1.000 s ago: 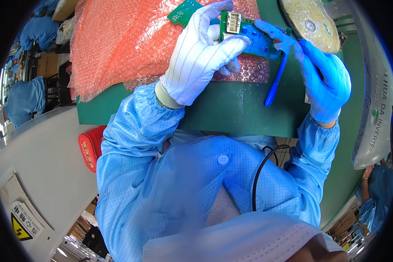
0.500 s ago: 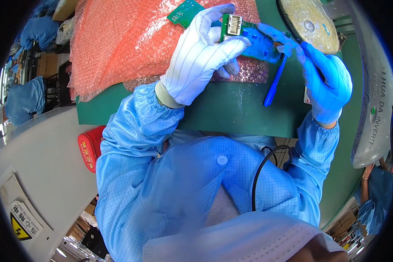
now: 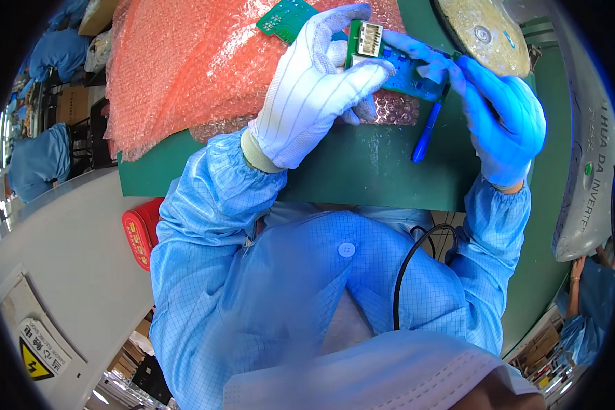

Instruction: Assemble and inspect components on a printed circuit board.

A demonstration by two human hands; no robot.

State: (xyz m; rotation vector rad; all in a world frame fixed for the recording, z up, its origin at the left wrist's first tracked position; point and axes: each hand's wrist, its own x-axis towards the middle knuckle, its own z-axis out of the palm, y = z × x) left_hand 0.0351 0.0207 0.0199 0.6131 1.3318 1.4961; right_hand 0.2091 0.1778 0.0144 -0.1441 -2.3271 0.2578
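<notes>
My left hand (image 3: 314,89), in a white striped glove, grips a green circuit board (image 3: 406,80) between thumb and fingers. A white multi-pin connector (image 3: 370,39) stands at the board's left end. My right hand (image 3: 502,113), also gloved and lit strongly blue, reaches over the board's right part with one finger stretched along its upper edge. A small pale scrap (image 3: 432,72) shows at its bent fingers against the board; its kind is unclear. Below the board a blue pen (image 3: 425,137) lies slanted on the green mat, its upper end partly covered.
Pink bubble wrap (image 3: 184,75) covers the table's left side, with another green circuit board (image 3: 285,19) on it. A round worn disc (image 3: 485,34) sits at the back right. A grey curved casing (image 3: 588,157) borders the right. A red box (image 3: 141,232) stands left of my body.
My right hand has moved slightly left, its fingers farther over the board. The left hand and board have barely shifted.
</notes>
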